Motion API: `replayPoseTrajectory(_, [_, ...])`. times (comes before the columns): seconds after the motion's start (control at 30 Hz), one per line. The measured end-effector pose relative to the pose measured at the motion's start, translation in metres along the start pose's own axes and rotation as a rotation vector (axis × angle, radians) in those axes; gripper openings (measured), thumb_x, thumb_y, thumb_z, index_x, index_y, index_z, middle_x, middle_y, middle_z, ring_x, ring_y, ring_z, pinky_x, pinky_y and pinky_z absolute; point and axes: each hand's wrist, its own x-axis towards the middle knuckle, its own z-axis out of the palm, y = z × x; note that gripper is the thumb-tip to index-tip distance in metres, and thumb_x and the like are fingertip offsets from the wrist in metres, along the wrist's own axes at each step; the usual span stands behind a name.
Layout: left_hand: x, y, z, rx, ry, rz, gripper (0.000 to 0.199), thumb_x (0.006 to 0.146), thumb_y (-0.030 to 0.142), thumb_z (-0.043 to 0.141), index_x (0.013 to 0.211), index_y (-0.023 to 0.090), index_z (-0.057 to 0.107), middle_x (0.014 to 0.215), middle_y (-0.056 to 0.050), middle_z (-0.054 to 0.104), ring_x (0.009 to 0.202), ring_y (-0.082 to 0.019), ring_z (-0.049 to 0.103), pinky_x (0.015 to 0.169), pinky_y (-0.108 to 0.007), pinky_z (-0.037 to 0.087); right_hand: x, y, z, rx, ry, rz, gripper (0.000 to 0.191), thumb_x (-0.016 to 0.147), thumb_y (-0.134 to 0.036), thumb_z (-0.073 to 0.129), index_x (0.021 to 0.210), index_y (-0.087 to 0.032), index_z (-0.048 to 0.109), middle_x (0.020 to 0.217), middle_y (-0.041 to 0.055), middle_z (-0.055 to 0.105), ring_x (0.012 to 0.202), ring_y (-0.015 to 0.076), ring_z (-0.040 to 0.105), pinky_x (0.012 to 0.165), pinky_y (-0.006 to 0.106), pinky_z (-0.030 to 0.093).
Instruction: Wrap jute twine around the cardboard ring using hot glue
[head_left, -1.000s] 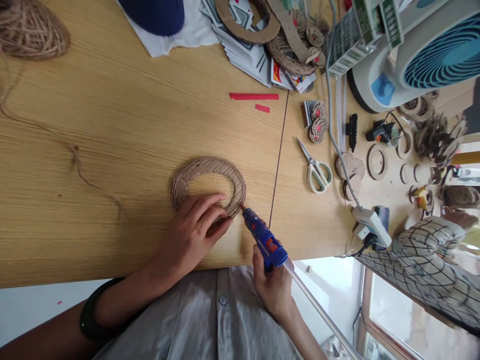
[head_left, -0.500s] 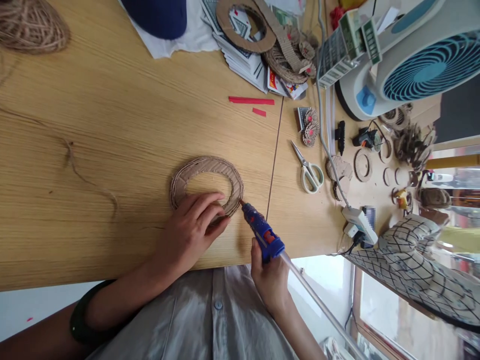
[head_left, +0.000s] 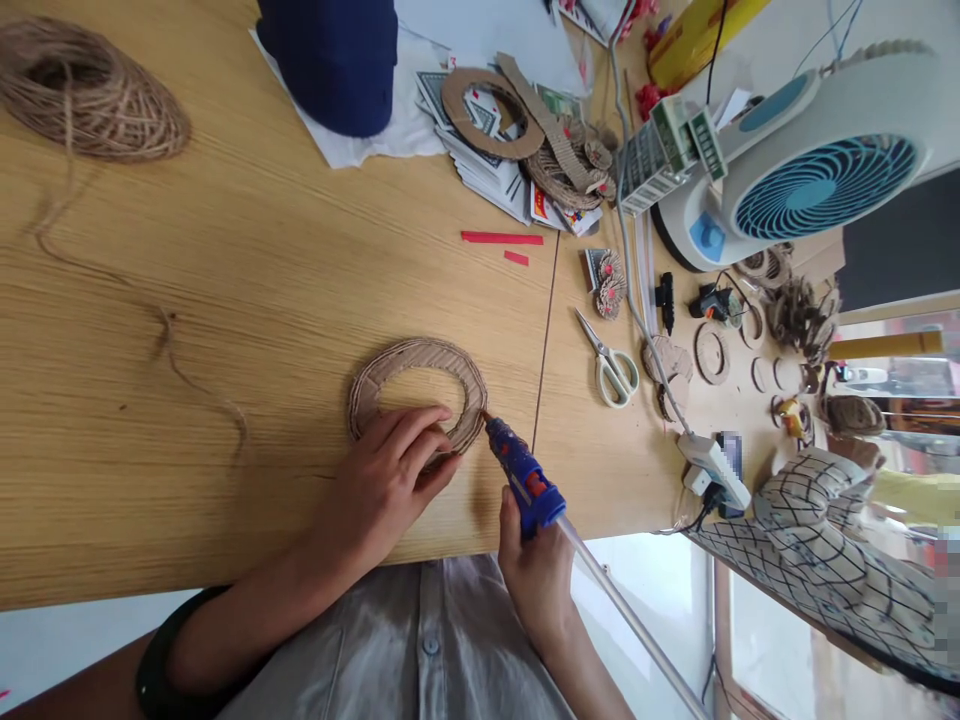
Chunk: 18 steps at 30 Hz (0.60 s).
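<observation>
A cardboard ring [head_left: 364, 390] with twine or corrugated layers around its edge lies near the table's front edge. My left hand [head_left: 394, 470] grips its near side, fingers curled over the rim into the hole and thumb at the outer edge. My right hand [head_left: 536, 560] is wrapped around a blue hot glue gun [head_left: 517, 462], whose tip touches or nearly touches the ring's right outer edge. A long clear glue stick [head_left: 630, 612] sticks out of the gun's back. The trigger is hidden by my fingers.
Left lies a ball of twine [head_left: 127, 100], its loose strand [head_left: 202, 390] trailing. Right are scissors [head_left: 615, 375], a power strip [head_left: 716, 468] and a fan [head_left: 810, 190]. Behind are red strips [head_left: 502, 238], playing cards [head_left: 487, 180], another cardboard ring [head_left: 454, 105] and a dark blue object [head_left: 330, 70].
The camera view has shifted, so the table's things sit lower in the picture. Both hands keep their hold, and the glue gun's tip stays at the ring's right edge.
</observation>
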Motion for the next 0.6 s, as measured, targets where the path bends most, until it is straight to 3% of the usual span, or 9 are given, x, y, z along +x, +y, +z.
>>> replayPoseTrajectory(0.13, [-0.001, -0.001, 0.001, -0.019, -0.004, -0.013, 0.009, 0.092, 0.020, 0.065, 0.097, 0.020, 0.057, 0.117, -0.005, 0.064, 0.107, -0.022, 0.061, 0.097, -0.038, 0.049, -0.011, 0.000, -0.005, 0.038, -0.060, 0.018, 0.035, 0.102, -0.040, 0.044, 0.089, -0.017, 0.067, 0.071, 0.0077, 0.073, 0.061, 0.0218, 0.072, 0.055, 0.028, 0.054])
replayPoseTrajectory(0.23, [-0.001, -0.001, 0.001, -0.026, -0.013, -0.018, 0.009, 0.092, 0.020, 0.065, 0.097, 0.020, 0.058, 0.118, -0.005, 0.064, 0.107, -0.022, 0.061, 0.097, -0.039, 0.049, -0.018, 0.002, -0.007, 0.027, -0.032, 0.023, 0.037, 0.101, -0.042, 0.045, 0.087, -0.017, 0.068, 0.073, 0.0096, 0.074, 0.064, 0.0233, 0.073, 0.058, 0.030, 0.056])
replayPoseTrajectory(0.47, [0.000, 0.001, -0.001, -0.020, -0.008, 0.003, 0.007, 0.092, 0.019, 0.065, 0.097, 0.019, 0.059, 0.120, -0.006, 0.064, 0.108, -0.022, 0.061, 0.098, -0.040, 0.049, -0.013, 0.004, 0.002, 0.039, -0.033, 0.031, 0.040, 0.101, -0.045, 0.044, 0.092, -0.014, 0.068, 0.079, 0.0125, 0.076, 0.068, 0.0255, 0.074, 0.059, 0.032, 0.058])
replayPoseTrajectory(0.6, [0.001, 0.001, -0.002, -0.009, -0.010, -0.005, 0.007, 0.092, 0.019, 0.065, 0.095, 0.019, 0.059, 0.118, -0.005, 0.065, 0.107, -0.022, 0.061, 0.098, -0.040, 0.049, -0.011, 0.004, 0.000, 0.055, -0.021, 0.026, 0.037, 0.100, -0.043, 0.046, 0.083, -0.017, 0.066, 0.073, 0.0097, 0.073, 0.060, 0.0220, 0.070, 0.056, 0.031, 0.056])
